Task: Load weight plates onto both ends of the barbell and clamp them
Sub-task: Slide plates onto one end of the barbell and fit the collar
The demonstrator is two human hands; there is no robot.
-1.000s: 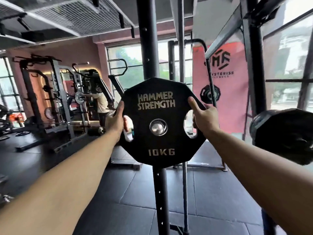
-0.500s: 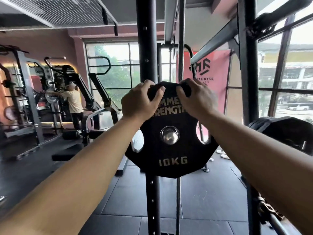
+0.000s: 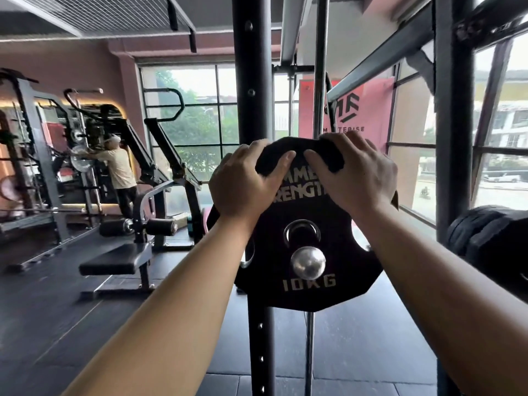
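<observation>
A black 10 kg Hammer Strength weight plate (image 3: 308,241) hangs in front of a black rack upright (image 3: 253,81). My left hand (image 3: 245,184) grips its top rim from the left and my right hand (image 3: 354,175) grips the top rim from the right, fingers curled over the edge. The plate's centre hole (image 3: 301,232) sits just above a round chrome peg end (image 3: 308,262), which shows in front of the plate's face. Whether the peg still passes through the hole I cannot tell. No barbell bar is plainly visible.
More black plates (image 3: 491,247) sit on a peg at the right edge. A second upright (image 3: 454,124) stands to the right, with windows behind. A padded bench machine (image 3: 125,252) stands left on the dark rubber floor. A person (image 3: 118,170) works at a far machine.
Both hands shifted from the plate's side holes to its top rim. The plate has risen, so its centre hole is now above the chrome peg end.
</observation>
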